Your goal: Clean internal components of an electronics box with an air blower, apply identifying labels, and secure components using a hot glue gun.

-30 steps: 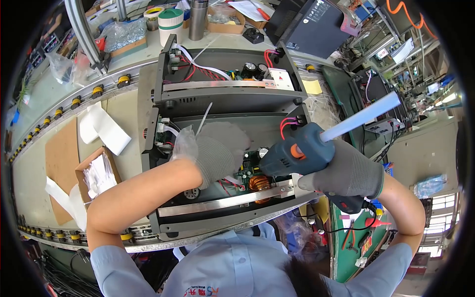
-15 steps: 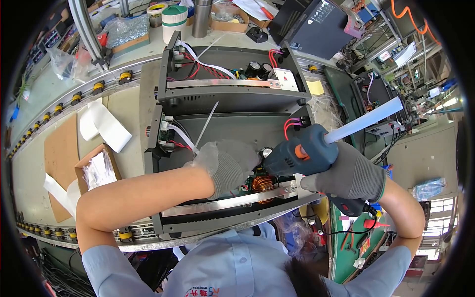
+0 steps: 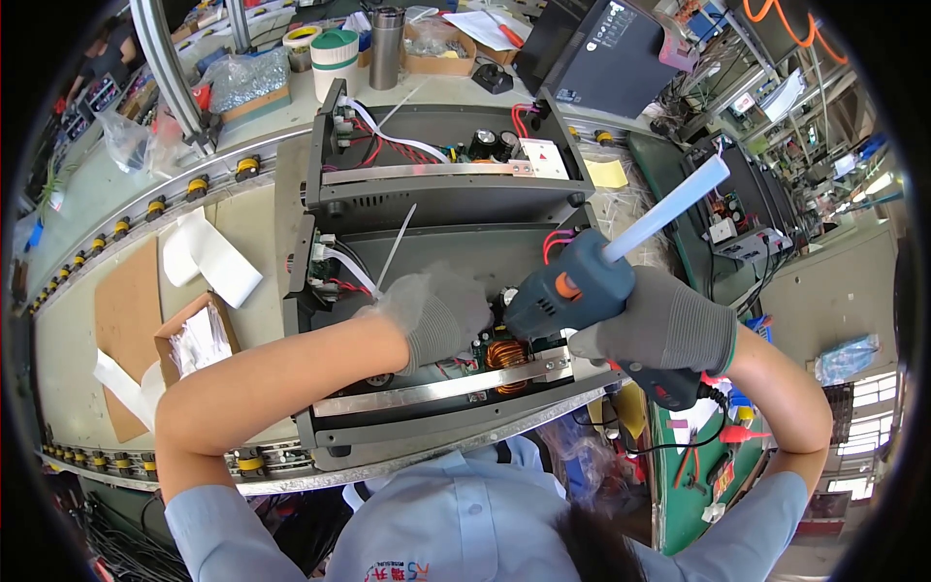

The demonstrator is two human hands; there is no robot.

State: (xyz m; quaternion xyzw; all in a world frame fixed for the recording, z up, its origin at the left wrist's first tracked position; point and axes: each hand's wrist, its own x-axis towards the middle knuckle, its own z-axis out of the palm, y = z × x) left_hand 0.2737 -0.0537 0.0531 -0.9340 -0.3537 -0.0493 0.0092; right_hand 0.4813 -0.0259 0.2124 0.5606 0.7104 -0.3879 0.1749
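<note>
My right hand, in a grey glove, is wrapped round the handle of a dark blue glue gun with an orange part on its side. A pale blue glue stick sticks out of its back end, up and to the right. The gun's front points down into the nearer open metal case; its nozzle tip is hidden. My left hand, also gloved, reaches into that case beside the gun, near a copper coil and a circuit board. Its fingertips are hidden. Translucent plastic film lies at its wrist.
A second open case with wires and capacitors stands just behind. To the left are a small carton of white papers and white strips. A roller track edges the bench. The gun's black cable hangs at the right.
The view has shifted slightly. The glue gun has tilted a little, its glue stick now standing steeper and farther left. My left hand stays in the nearer case.
</note>
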